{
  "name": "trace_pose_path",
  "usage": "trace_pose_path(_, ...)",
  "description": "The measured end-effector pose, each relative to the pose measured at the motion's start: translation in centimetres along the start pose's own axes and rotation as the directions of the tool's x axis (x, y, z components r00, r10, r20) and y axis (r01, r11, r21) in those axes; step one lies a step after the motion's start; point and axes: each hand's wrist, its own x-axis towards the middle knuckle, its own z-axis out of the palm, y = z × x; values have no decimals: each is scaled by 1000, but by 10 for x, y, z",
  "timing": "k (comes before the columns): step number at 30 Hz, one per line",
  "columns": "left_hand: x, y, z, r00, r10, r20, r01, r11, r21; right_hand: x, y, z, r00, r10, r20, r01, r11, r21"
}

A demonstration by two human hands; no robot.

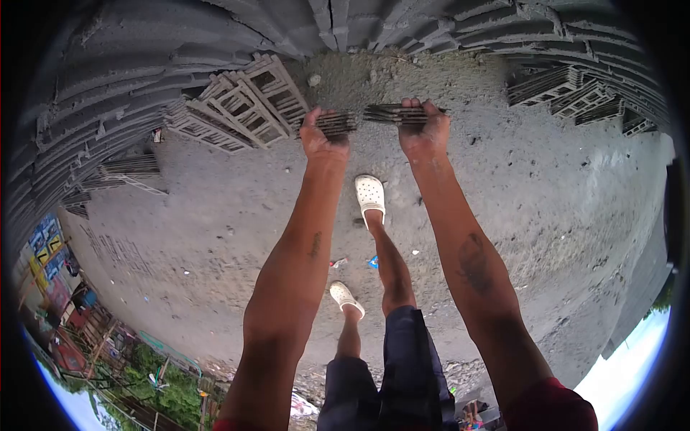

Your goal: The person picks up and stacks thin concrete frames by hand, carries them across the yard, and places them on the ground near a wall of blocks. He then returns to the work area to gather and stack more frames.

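My left hand [325,136] is closed around a bundle of thin dark slats [338,124], held out in front of me. Level with it, my right hand [426,131] grips a second bundle of thin dark slats [383,113]. A narrow gap separates the inner ends of the two bundles. Fingers curl over the top of each one, hiding part of the layers. Whether the slats are frames seen edge-on, I cannot tell. Just beyond my left hand, ladder-like frames [251,108] caked in grey lean against stacked grey pieces.
Long layered grey stacks [136,79] curve across the far side. More frames [568,93] lean at the right, and others [133,171] at the left. Below are my feet in white clogs [370,192] on dusty grey ground [215,237]. A blue scrap [373,262] lies between them.
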Motion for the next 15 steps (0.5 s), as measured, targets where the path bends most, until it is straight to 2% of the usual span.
trace_pose_path(1, 19, -3, 10, 1000, -5, 20, 5, 1000, -5, 15, 17, 12, 999, 19, -31, -18, 999, 52)
trace_pose_path(3, 55, -8, 26, 998, -11, 69, 13, 1000, -22, 42, 45, 26, 993, 118, 27, -117, 993, -32)
trace_pose_path(6, 59, 7, 29, 966, -155, 208, 105, 967, 231, 81, 76, 20, 968, 123, 218, -65, 965, -256)
trace_pose_path(9, 43, 30, 15, 946, -174, 275, 70, 935, 348, 52, 72, 24, 952, 217, 215, -85, 863, -497)
trace_pose_path(10, 30, 40, 2, 965, -146, 218, 35, 895, 445, 55, 69, 5, 970, 195, 149, -57, 770, -635)
trace_pose_path(12, 7, 70, -57, 945, -241, 222, 32, 743, 668, 37, 40, -43, 954, 297, 43, -130, 538, -833)
trace_pose_path(13, -18, 87, -90, 953, -264, 147, 55, 629, 775, 25, 22, -74, 947, 321, -9, -128, 350, -928)
trace_pose_path(14, -47, 105, -128, 962, -263, 79, 76, 529, 845, 12, 2, -105, 957, 282, -73, -113, 130, -985)
trace_pose_path(15, -83, 122, -169, 983, -185, -11, 90, 423, 902, -22, -20, -125, 966, 246, -75, -60, -65, -996)
